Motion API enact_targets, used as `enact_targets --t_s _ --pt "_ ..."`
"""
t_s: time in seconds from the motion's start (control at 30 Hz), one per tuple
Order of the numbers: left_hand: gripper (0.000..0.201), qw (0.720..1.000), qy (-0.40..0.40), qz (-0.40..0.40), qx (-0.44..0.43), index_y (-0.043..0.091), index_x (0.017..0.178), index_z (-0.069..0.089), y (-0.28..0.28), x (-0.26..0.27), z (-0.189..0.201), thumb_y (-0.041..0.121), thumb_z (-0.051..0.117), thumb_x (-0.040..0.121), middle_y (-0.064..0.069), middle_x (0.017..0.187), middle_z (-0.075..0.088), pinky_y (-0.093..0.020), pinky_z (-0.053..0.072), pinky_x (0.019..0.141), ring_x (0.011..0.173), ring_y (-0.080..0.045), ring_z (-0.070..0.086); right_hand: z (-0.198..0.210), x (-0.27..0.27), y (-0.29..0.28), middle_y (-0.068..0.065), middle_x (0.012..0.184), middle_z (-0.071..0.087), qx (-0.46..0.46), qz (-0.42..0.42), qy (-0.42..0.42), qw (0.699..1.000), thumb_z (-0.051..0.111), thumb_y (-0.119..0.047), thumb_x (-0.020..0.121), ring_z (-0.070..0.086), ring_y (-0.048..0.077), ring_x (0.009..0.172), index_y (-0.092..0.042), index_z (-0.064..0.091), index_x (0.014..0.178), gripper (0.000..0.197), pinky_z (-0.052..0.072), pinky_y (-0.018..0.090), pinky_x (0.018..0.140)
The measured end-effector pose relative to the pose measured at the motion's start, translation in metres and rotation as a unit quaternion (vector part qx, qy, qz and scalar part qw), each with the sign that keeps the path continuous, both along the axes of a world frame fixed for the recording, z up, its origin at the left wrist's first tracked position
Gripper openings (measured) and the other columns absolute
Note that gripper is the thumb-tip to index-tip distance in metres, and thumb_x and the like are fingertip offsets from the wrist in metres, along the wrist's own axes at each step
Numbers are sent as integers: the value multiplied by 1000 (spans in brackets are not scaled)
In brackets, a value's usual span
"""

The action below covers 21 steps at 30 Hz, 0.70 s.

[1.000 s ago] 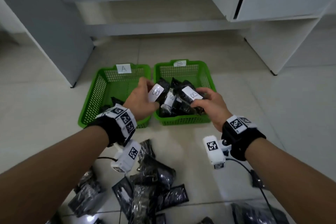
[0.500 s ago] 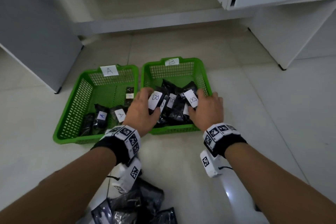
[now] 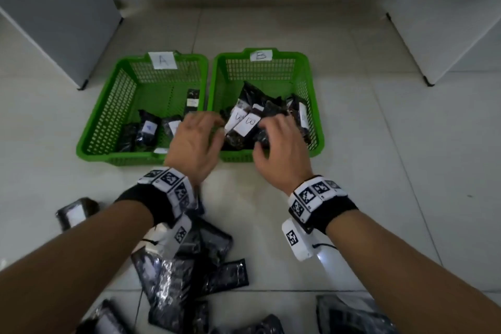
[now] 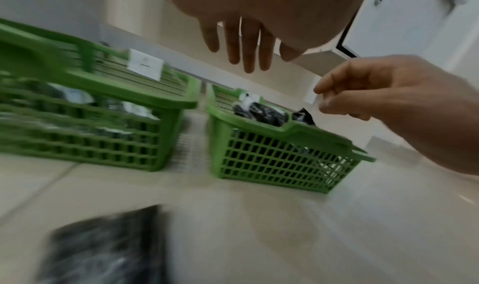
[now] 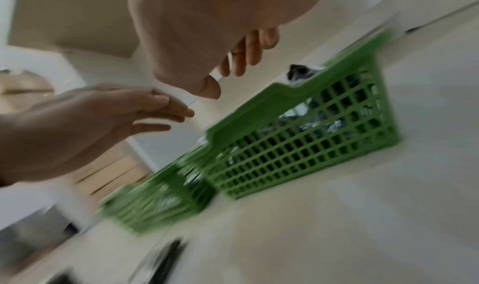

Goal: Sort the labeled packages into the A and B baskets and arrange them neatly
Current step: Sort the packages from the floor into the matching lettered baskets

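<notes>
Two green baskets stand side by side on the floor, basket A [image 3: 92,149] on the left and basket B [image 3: 315,106] on the right. Basket B holds several black packages [image 3: 245,123] with white B labels, heaped near its front. Basket A holds a few black packages [image 3: 147,127] along its front and right side. My left hand [image 3: 195,138] hovers over the gap between the baskets' front rims, fingers straight and empty. My right hand [image 3: 279,141] hangs over the front of basket B, fingers loosely curled, holding nothing. Both wrist views are blurred; the left one shows straight fingers [image 4: 246,48].
A pile of unsorted black packages [image 3: 189,266] lies on the tiled floor under my left forearm, with more packages [image 3: 352,317] at the bottom right and one package [image 3: 74,211] off to the left. Grey and white cabinet panels [image 3: 54,22] flank the baskets.
Both hands have let go of the B-labelled packages, which now lie in basket B. The hands have drawn back toward me over its front rim.
</notes>
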<state>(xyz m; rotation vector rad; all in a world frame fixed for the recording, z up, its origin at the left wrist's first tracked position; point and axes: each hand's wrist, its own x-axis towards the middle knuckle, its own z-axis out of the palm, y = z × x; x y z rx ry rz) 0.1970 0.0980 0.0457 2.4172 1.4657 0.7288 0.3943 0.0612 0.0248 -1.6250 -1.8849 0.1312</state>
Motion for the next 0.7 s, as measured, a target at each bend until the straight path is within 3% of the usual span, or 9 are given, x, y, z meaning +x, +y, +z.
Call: enact_targets --t_s 0.07,0.17,0.27,0.33,0.4,0.53,0.63,0.7 --pt "22 999 -11 30 20 9 101 61 -22 -37 0 23 44 96 -10 101 61 -41 46 80 95 -29 56 2 -27 -20 4 99 59 -59 119 12 991 62 -17 82 53 22 93 -13 57 104 23 47 37 76" --pt "23 994 11 95 -47 15 92 62 -71 -86 -7 27 43 89 -6 92 63 -41 49 69 82 -32 60 -7 -67 -43 0 90 63 -236 228 3 945 63 -21 78 59 22 84 -22 58 101 23 52 41 74" --pt "29 971 46 152 -179 21 88 65 -118 -112 -15 41 48 75 1 89 64 -39 52 75 80 -28 63 -15 -95 -60 2 105 64 -354 251 -53 899 74 -33 72 62 25 94 -22 59 117 48 55 40 82" --pt "48 953 83 163 -240 24 97 63 -145 -120 -22 60 47 69 3 96 62 -38 53 79 83 -22 62 -21 -106 -68 2 116 56 -392 258 -105 877 82 -39 65 59 25 101 -26 46 130 75 54 39 87" --pt "56 949 118 156 -246 24 111 57 -163 -121 -31 65 53 73 2 106 57 -39 53 82 93 -21 60 -29 -111 -74 3 118 52 -394 253 -143 872 91 -41 56 59 26 101 -28 34 136 100 54 40 85" --pt "47 964 105 120 -215 22 127 51 -175 -106 -50 45 59 87 -3 126 51 -44 49 93 116 -24 51 -39 -114 -81 8 118 56 -372 232 -119 891 98 -38 49 61 31 104 -28 30 135 111 54 42 85" --pt "48 950 163 145 -222 22 134 41 -176 -96 -60 30 59 90 -3 124 58 -43 44 96 114 -27 53 -36 -110 -81 8 121 57 -390 217 -131 885 100 -37 47 59 29 108 -25 35 132 108 52 41 88" --pt "49 949 163 153 -221 21 131 42 -180 -97 -65 28 64 88 -2 119 62 -40 41 97 111 -25 54 -33 -105 -80 8 125 55 -408 215 -159 873 101 -38 46 57 29 114 -21 41 132 106 52 42 92"
